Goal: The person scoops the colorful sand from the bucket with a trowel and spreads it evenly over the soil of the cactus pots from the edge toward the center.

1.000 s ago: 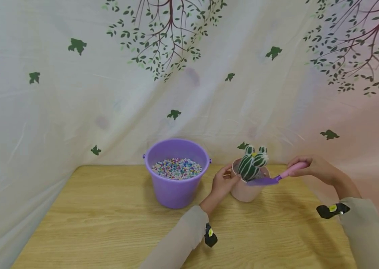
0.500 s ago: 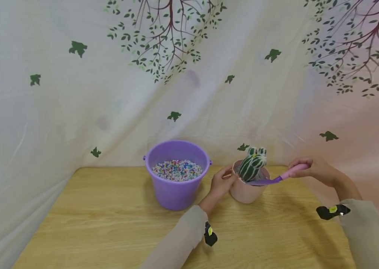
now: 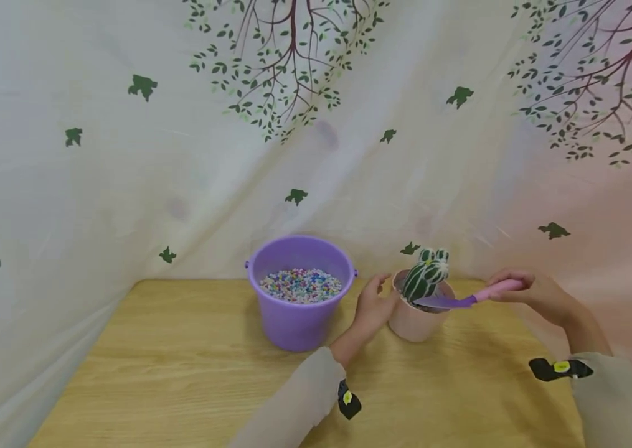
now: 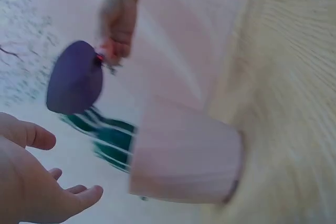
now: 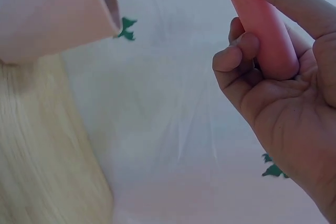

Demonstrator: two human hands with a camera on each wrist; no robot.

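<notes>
My right hand grips the pink handle of a toy trowel; in the right wrist view the fingers curl round that handle. The trowel's purple blade reaches over the rim of a pale pink pot. In the pot leans a green-and-white striped toy cactus. Beside the pot's left side is my left hand, its fingers loose and holding nothing. The left wrist view shows a gap between the left fingertips and the pot.
Left of the pot stands a purple bucket partly filled with small multicoloured beads. Both containers are near the back of a wooden table. A pale cloth printed with trees and leaves hangs behind it.
My left hand has let go of the pot's rim. The trowel blade has tipped against the cactus's base, and the cactus leans more to the right. The whole head view has shifted slightly.
</notes>
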